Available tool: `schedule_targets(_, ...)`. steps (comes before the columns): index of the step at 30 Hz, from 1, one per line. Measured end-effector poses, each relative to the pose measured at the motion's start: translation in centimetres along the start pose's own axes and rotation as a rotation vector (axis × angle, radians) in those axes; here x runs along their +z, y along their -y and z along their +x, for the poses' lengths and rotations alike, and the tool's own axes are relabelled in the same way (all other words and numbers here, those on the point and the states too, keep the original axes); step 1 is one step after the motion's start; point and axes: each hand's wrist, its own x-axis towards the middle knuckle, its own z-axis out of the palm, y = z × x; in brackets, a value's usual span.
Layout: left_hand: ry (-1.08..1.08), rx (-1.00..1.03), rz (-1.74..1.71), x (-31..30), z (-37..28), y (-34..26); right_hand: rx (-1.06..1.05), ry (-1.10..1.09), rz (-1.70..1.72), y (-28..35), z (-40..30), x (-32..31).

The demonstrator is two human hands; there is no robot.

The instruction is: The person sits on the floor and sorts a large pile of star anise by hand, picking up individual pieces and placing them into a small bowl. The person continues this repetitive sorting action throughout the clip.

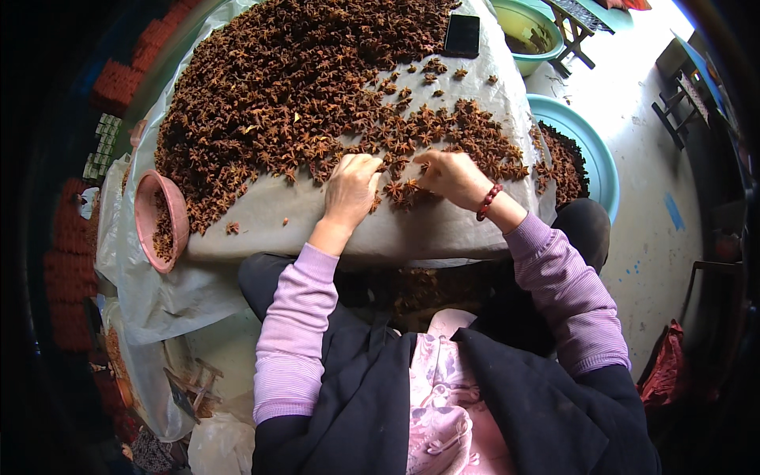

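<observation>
A big heap of dried star anise (273,89) covers much of a table draped in a whitish plastic sheet (261,214). At the heap's near edge is my left hand (351,187), its fingers curled down and the fingertips hidden among the pods. My right hand (456,178) bends over a looser spread of star anise (433,127), a red bead bracelet at its wrist. Between the two hands lie a few separate pods (401,193). Whether either hand grips a pod cannot be made out.
A pink plastic bowl (178,208) with small pieces inside tilts at the table's left edge. On the right, a light-blue basin (602,160) holds more star anise beside my knee. A black phone (462,35) rests on the sheet; beyond stands a pale green basin (555,41).
</observation>
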Motion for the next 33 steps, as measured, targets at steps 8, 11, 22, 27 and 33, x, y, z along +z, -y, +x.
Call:
schedule_targets(8,0.045,0.221,0.244,1.8,1.1,1.8,-0.026,-0.247,0.01,0.3,-0.3,-2.1)
schedule_targets(11,-0.024,-0.002,-0.021,1.5,0.9,1.3,-0.086,-0.236,0.037,0.2,0.0,-0.7)
schedule_targets(22,-0.354,-0.187,-0.501,1.5,-1.2,-5.7,0.32,0.161,0.977,0.7,-0.8,2.6)
schedule_targets(27,-0.002,-0.01,-0.472,0.3,-6.8,-7.4,0.328,-0.139,0.859,-1.0,-0.3,1.0)
schedule_targets(33,0.059,-0.227,-0.264,-2.9,-7.6,-3.4,-0.248,-0.405,-0.239,0.3,-0.9,1.4)
